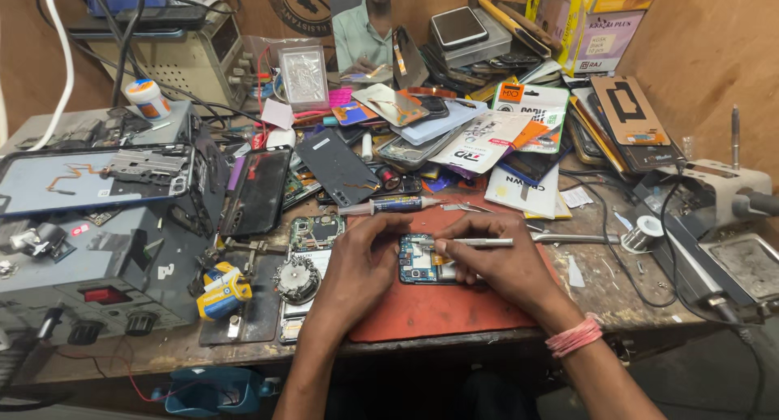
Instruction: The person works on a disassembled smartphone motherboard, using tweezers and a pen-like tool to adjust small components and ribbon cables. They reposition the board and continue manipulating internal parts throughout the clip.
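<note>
Head view of a cluttered repair table. At centre, an opened smartphone with its circuit board exposed lies flat on a red work mat. The left hand rests on the mat at the phone's left edge, its fingers curled down onto the device and steadying it. The right hand lies over the phone's right side, its fingers closed around a slim metal tool, held nearly level with its tip pointing left over the exposed board; whether the tip touches the board cannot be told. A pink band circles the right wrist.

Just beyond the hands, a syringe lies across the mat's far edge. Left of the mat, a second opened phone lies beside a small round metal part, with a yellow tape roll nearer the table's front edge. A grey bench power supply stands at far left. A solder spool sits to the right, well apart from the hands. Phone panels, packaging and cables crowd the rear of the table.
</note>
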